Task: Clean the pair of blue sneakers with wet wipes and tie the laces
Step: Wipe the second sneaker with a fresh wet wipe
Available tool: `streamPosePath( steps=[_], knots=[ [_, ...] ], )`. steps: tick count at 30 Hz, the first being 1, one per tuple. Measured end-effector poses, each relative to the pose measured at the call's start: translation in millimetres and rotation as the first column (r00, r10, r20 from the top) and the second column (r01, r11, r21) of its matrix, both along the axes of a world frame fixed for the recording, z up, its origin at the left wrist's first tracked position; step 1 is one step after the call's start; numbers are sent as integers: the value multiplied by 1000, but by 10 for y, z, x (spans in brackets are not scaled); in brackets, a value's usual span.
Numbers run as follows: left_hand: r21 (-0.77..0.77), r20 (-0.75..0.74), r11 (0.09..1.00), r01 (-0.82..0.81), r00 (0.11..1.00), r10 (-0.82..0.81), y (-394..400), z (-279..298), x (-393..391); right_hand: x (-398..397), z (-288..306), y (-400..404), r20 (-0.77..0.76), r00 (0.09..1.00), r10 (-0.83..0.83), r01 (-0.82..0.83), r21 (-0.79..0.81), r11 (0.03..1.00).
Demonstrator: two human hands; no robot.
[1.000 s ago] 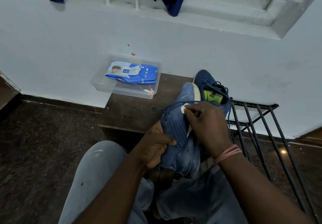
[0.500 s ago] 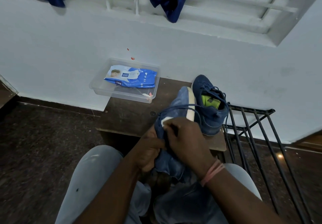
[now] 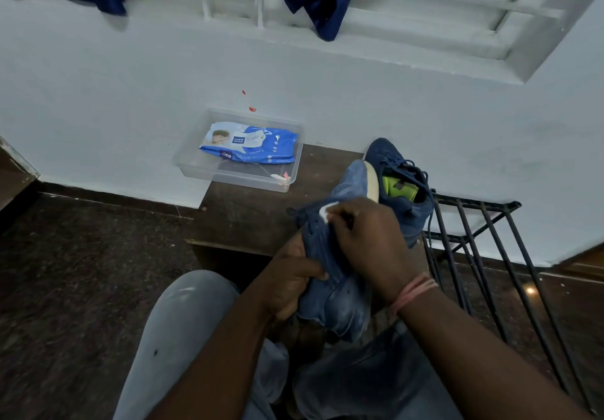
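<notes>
One blue sneaker (image 3: 330,292) stands on end over my lap, toe pointing away. My left hand (image 3: 291,284) grips its left side, thumb across the fabric. My right hand (image 3: 369,240) pinches a small white wet wipe (image 3: 324,213) and presses it against the upper near the lace holes. The second blue sneaker (image 3: 397,187), with a green insole and loose laces, lies on the dark wooden stool (image 3: 248,214) just behind. A blue pack of wet wipes (image 3: 250,145) lies in a clear plastic tray (image 3: 183,168) at the stool's far left.
A black metal rack (image 3: 483,240) stands to the right of the stool. The white wall and a window ledge with dark blue cloth (image 3: 320,4) lie beyond. Dark speckled floor (image 3: 81,272) spreads to the left. My grey trouser legs fill the bottom.
My right hand with the wipe slid left and down along the sneaker's upper, then back up a little. The left hand keeps its grip.
</notes>
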State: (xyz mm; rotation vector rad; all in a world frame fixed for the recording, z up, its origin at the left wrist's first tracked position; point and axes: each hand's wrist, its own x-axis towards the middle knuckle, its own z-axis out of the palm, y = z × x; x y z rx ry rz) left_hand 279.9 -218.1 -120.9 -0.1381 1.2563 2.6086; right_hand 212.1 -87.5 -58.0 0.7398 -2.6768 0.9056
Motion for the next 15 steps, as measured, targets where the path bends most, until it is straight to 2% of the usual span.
streamPosePath(
  steps=[3,7,9,12,15],
  knots=[
    [-21,-13,1000,15,1000,-16,-3,14,-8,-4,-48,-18,-26,994,-104,104,-16,994],
    [19,-6,1000,-18,1000,18,-9,28,35,461,-135,-16,35,993,110,-110,2,994],
    [37,-4,999,-7,1000,7,-5,11,36,482,-141,56,27,987,158,-159,27,987],
    [16,-36,999,46,998,-46,-30,3,41,172,-115,81,-58,996,65,-63,27,998],
    [31,-62,992,122,991,-120,-82,-18,82,-75,-13,114,51,998,30,-25,-108,994]
  ],
)
